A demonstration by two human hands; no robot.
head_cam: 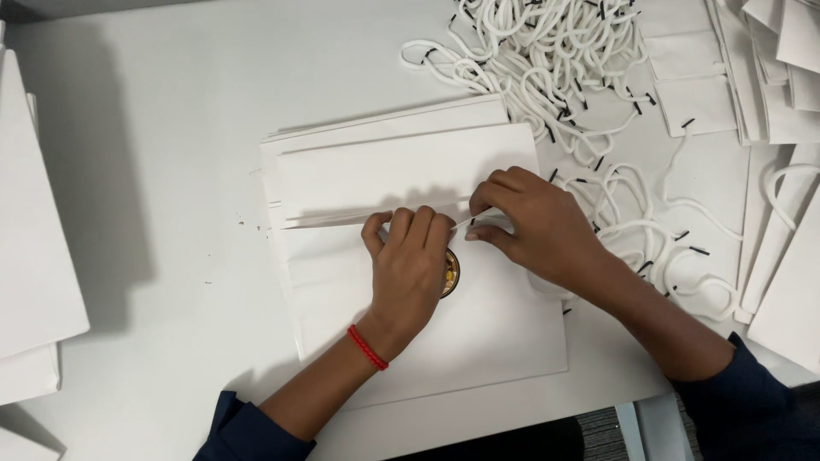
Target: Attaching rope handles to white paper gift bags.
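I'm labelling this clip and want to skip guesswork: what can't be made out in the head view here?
- Round gold-and-dark emblem on the flat white paper bag: mostly covered by the left hand; its design cannot be told.
- Thin white cord at the bag's fold: its ends hide under the fingers of both hands, the right hand included.
- White paper stacks at the left: cut off by the frame edge.

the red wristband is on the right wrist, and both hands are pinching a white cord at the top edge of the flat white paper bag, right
Not quite. The head view shows the red wristband on the left wrist, not the right. The rest holds: the left hand and right hand both pinch a white cord at the top edge of the flat white paper bag.
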